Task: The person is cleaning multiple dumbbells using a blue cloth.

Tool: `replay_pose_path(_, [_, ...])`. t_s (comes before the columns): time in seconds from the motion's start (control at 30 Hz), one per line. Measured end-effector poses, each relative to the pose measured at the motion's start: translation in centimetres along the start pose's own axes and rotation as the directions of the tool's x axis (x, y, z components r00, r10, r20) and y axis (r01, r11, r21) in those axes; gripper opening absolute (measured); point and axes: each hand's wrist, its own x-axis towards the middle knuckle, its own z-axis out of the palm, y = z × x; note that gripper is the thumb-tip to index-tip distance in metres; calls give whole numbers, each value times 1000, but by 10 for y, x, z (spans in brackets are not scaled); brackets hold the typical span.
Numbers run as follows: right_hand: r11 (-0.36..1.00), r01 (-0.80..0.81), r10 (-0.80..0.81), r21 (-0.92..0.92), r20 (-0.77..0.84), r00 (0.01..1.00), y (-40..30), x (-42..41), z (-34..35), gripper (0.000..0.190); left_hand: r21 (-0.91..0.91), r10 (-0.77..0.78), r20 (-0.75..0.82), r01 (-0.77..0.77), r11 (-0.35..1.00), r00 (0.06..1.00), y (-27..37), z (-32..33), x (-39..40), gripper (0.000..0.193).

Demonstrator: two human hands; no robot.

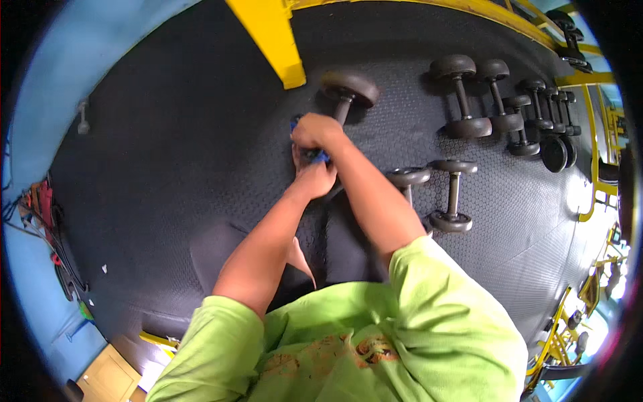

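Observation:
My right hand [316, 131] is closed around a small blue and dark item, blurred, possibly a cloth; bits of blue show at its left side and below it. Just beneath, my left hand [317, 180] is also closed, with the blue item [321, 157] sticking out at its top. What lies inside the fists is hidden. Behind my right hand and wrist stands a large round-headed dumbbell [350, 89]; its handle runs down behind the wrist, and its lower head is mostly covered. Whether either hand touches the dumbbell I cannot tell.
Several dumbbells [459, 95] are lined up on the black rubber floor [150, 166] at right, with a smaller one [452, 196] nearer. A yellow metal post [271, 42] stands ahead. Cables and a red item [42, 201] lie by the blue wall at left.

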Motion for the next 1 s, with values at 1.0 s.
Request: replay_pose_path(1.0, [291,-51,-405,-956,-171,898,1,-98,102,56,-920,-132,97,140,365,986,1,-77,-2,92])
